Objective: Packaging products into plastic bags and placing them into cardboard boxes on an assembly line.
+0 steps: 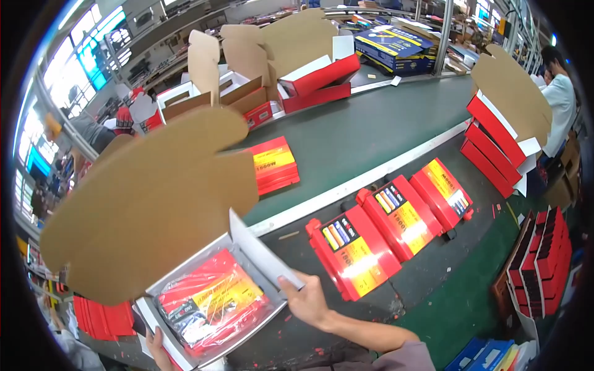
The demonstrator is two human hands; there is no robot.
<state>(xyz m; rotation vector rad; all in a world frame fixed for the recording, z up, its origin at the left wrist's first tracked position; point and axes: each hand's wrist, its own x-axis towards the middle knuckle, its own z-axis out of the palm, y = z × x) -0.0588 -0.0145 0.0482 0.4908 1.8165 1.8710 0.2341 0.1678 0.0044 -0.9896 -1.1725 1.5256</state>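
An open cardboard box with white inner walls tilts in front of me, its large brown lid raised to the left. Inside lies a red and yellow item in a clear plastic bag; its exact kind is hard to tell. My right hand pinches the raised right side flap between thumb and fingers. At the near left corner, my left hand grips the box wall, partly cut off by the lower edge. Beyond my right hand, three red casings with yellow labels lie in a row on the dark bench.
Another red and yellow piece rests on the green conveyor belt, behind a metal rail. Open red boxes stand along the far side, with more stacked at right. A blue box sits farther back. A person stands far right.
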